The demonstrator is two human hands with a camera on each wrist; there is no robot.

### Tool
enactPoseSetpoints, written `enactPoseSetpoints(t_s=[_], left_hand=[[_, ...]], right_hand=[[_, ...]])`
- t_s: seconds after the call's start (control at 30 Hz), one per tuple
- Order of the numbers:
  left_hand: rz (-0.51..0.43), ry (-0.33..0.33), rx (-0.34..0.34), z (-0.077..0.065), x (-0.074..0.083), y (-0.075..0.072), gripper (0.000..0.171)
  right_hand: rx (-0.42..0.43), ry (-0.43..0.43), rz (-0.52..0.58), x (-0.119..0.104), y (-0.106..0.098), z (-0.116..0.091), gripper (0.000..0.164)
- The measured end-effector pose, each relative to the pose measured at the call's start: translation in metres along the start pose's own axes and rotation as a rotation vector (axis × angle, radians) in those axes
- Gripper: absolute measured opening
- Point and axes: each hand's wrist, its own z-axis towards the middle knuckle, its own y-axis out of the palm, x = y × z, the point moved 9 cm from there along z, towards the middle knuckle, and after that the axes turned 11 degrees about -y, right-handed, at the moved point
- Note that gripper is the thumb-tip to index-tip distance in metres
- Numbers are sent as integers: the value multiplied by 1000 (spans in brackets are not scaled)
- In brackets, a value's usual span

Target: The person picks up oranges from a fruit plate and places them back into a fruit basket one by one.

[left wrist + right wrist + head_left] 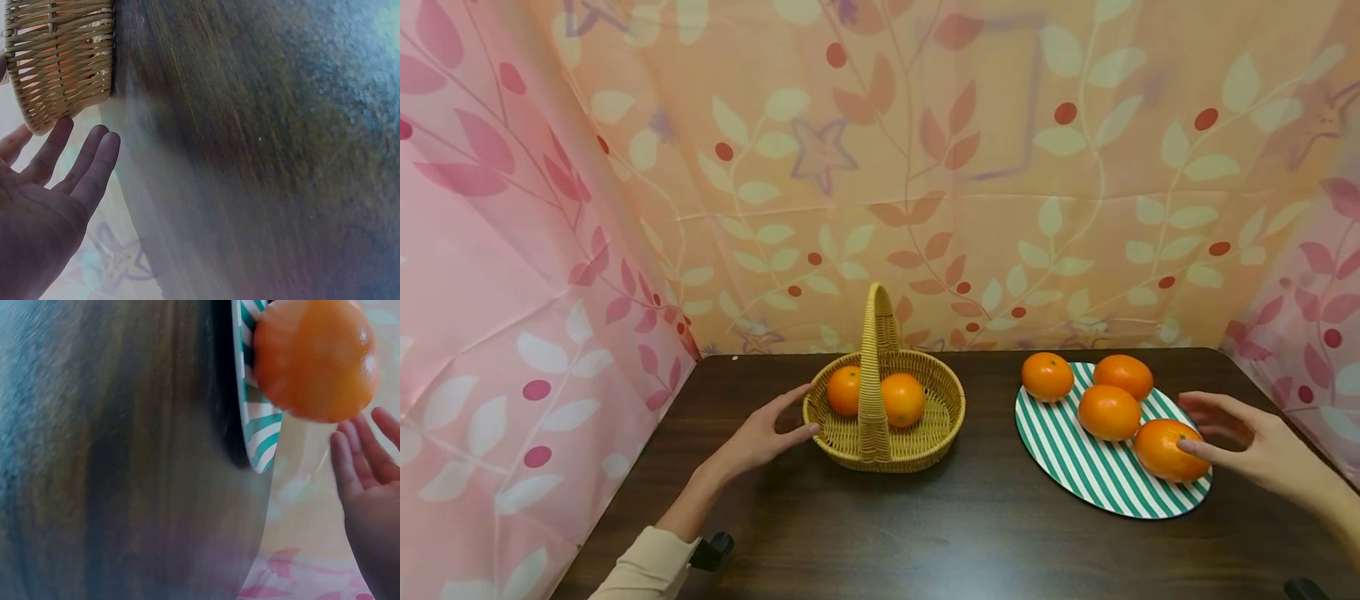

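Observation:
A yellow wicker basket [927,454] with a tall arched handle holds two oranges [903,400]. At its left rim is my left hand [758,433], thumb and fingers spread, fingertips right at the weave; the left wrist view shows these fingers nearly straight beside the basket wall [62,69]. To the right, several oranges lie on an oval plate [1067,454] with green and white stripes. My right hand [1262,442] reaches around the nearest orange [1170,451], its thumb over the fruit's right side. In the right wrist view, extended fingers lie just beside that orange [315,362].
The dark wooden table [970,533] carries both basket and plate. Behind it hangs a patterned orange curtain [925,208], with a pink leafy one [497,292] along the left side. Two more oranges [1116,396] sit close together near the plate's middle and back.

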Motion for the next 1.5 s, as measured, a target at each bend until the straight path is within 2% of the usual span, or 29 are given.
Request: enactPoseSetpoints(t_s=[0.13, 0.23, 0.5, 0.7, 1.13, 1.5], left_hand=[[-4, -3, -2, -1, 0, 0, 74], [-9, -2, -4, -1, -1, 1, 74], [-24, 12, -9, 1, -2, 2, 74], [-34, 19, -12, 1, 1, 3, 73], [-54, 19, -11, 1, -1, 4, 73], [-89, 39, -10, 2, -2, 1, 71]], right_hand=[[-63, -64, 44, 2, 10, -4, 70], [-87, -92, 50, 3, 14, -7, 74], [-91, -56, 37, 14, 16, -12, 66], [-101, -11, -17, 13, 15, -14, 59], [-70, -15, -17, 2, 4, -11, 60], [-21, -29, 29, -21, -9, 12, 59]])
